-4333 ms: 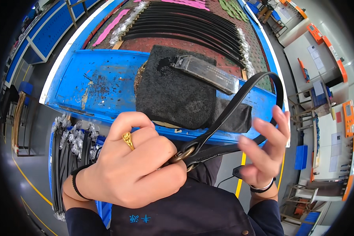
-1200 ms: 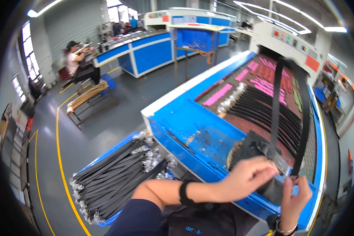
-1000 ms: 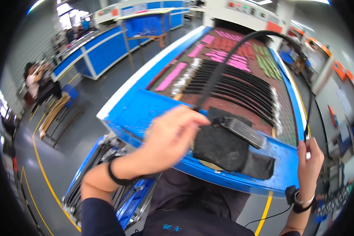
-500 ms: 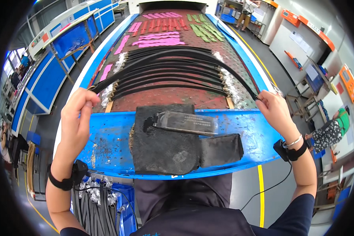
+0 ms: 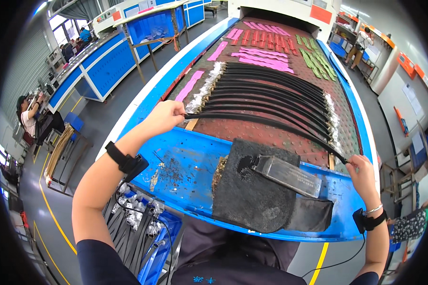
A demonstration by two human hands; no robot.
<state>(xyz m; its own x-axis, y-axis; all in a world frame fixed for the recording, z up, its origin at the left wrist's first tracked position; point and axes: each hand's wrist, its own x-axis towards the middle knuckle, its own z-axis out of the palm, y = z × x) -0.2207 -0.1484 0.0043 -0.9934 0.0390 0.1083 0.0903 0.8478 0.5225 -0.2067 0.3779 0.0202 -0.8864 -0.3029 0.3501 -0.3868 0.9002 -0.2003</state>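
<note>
A long flat black strip (image 5: 266,119) stretches between my two hands, low over the near end of the machine's belt. My left hand (image 5: 165,116) pinches its left end; my right hand (image 5: 362,175) pinches the right end, nearer to me. Just beyond lies a row of similar black strips (image 5: 271,90), side by side across the reddish-brown belt (image 5: 223,127). Clear crinkled wrapping (image 5: 205,90) covers their ends on both sides. On the blue ledge (image 5: 176,166) before me rests a dark worn pad (image 5: 252,199), with a clear-wrapped flat block (image 5: 290,176) on top.
Pink pieces (image 5: 261,59), red pieces (image 5: 266,42) and green pieces (image 5: 321,64) lie farther up the belt. A blue crate (image 5: 164,237) of black strips stands below the ledge at left. People sit and stand farther off on both sides.
The strip, arched high over the row before, is now lower and flatter at its near edge. My view has turned, so the machine appears tilted and farther right.
</note>
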